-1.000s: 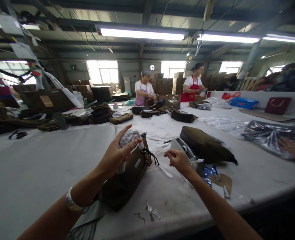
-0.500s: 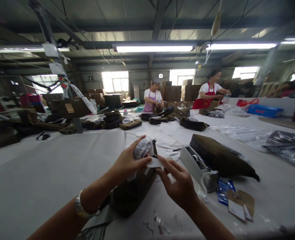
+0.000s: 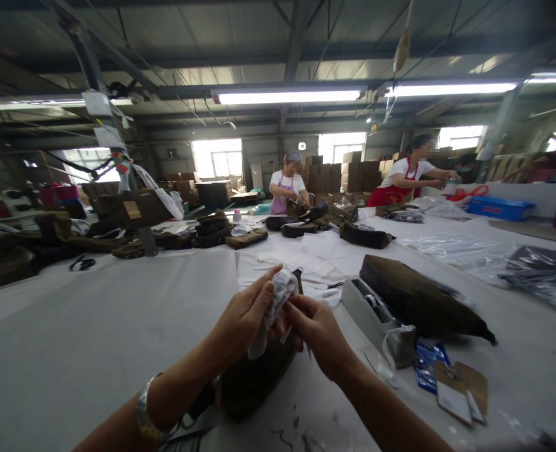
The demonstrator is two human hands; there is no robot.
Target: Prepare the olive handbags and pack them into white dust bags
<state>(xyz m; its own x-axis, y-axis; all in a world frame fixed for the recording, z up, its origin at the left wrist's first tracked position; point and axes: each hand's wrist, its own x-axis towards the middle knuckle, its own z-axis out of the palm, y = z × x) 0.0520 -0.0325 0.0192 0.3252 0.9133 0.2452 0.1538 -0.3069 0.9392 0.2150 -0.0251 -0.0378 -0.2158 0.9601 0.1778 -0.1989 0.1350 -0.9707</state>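
Left hand is gripping a white wrapped bundle, thumb and fingers around its near side. Right hand has its fingers bunched against the bundle's right edge; can't tell if they pinch anything, the tips are hidden. Bundle sits over a dark olive bag, which lies on the white surface right under both hands. Gray tape dispenser is just right of the right hand, second olive bag lying beside it on the far side. Blue packet next to the dispenser's near end, brown card tags by the packet. Across the surface I see more dark bags, plus a co-worker in a purple apron and one in a red apron. Blue box far right.
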